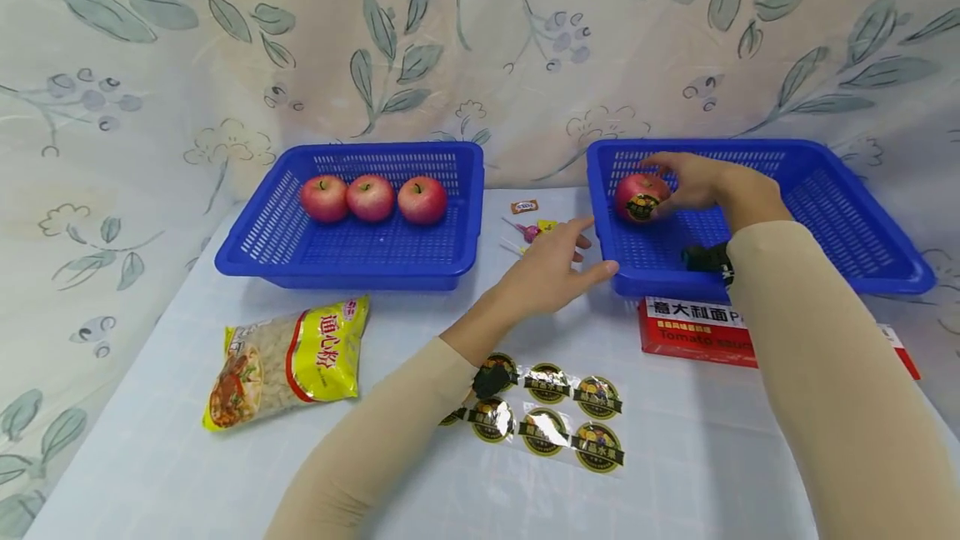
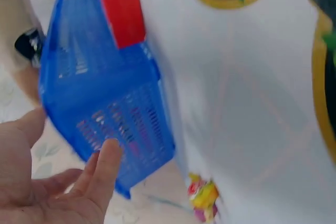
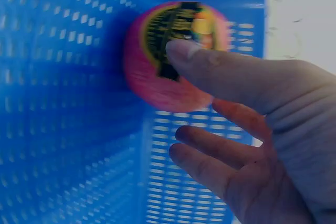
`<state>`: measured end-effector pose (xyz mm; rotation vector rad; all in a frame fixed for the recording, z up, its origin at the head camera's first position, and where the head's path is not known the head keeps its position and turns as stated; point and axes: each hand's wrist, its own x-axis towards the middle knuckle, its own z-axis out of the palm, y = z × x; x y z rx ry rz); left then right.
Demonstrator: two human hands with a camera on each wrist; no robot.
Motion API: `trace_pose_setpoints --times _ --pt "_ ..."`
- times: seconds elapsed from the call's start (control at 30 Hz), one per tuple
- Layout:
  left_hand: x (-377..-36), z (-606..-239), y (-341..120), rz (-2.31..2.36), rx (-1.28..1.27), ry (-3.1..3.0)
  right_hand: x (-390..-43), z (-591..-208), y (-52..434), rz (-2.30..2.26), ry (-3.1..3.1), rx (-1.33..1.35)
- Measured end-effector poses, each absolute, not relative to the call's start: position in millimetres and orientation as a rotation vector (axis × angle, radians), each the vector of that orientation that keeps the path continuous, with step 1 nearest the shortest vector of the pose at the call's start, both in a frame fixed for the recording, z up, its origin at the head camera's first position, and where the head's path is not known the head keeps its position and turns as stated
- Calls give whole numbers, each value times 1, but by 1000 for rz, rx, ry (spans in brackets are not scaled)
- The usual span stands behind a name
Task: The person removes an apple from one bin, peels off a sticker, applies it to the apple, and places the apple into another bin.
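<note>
In the right blue basket (image 1: 862, 273), an apple (image 1: 633, 190) bearing a round black-and-gold sticker (image 3: 157, 35) sits at the left end. My right hand (image 1: 693, 182) is at that apple, its thumb (image 3: 210, 69) across the sticker in the right wrist view. The other visible fingers are spread apart below the fruit; whether one touches its far side is hidden. My left hand (image 1: 547, 269) hovers by the basket's left wall, fingers spread and holding nothing. A clear sheet of matching stickers (image 1: 546, 432) lies under the left forearm.
Three apples (image 1: 371, 197) stand in the left blue basket (image 1: 360, 280). A yellow pasta bag (image 1: 288, 361) lies before it. Small wrapped candies (image 1: 528, 232) are between the baskets. A red-and-white pasta box (image 1: 697, 336) lies in front of the right basket, partly behind the right sleeve.
</note>
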<state>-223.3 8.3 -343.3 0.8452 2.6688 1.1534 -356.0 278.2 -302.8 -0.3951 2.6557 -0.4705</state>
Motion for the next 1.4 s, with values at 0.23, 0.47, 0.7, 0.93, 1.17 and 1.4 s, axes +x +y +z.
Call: trace_pose_setpoints --times 0.23,0.47,0.7,0.93,1.17,1.4 --pt "-222 -318 -29 1176 1002 2592 -337 -270 275 -414 2690 -461" --pt "-231 -290 -74 1154 1039 2737 -311 -242 263 -396 2761 -567" --pt "-249 -271 -114 961 908 2898 -277 -239 237 -557 2801 -717" --pt "-269 -258 -143 827 776 2935 -251 -256 201 -751 2829 -853" --pt "-288 -253 -169 757 710 2893 -238 -277 169 -972 2777 -969" --pt "-309 -249 -192 724 562 2822 -235 -298 139 -1194 2653 -1007"
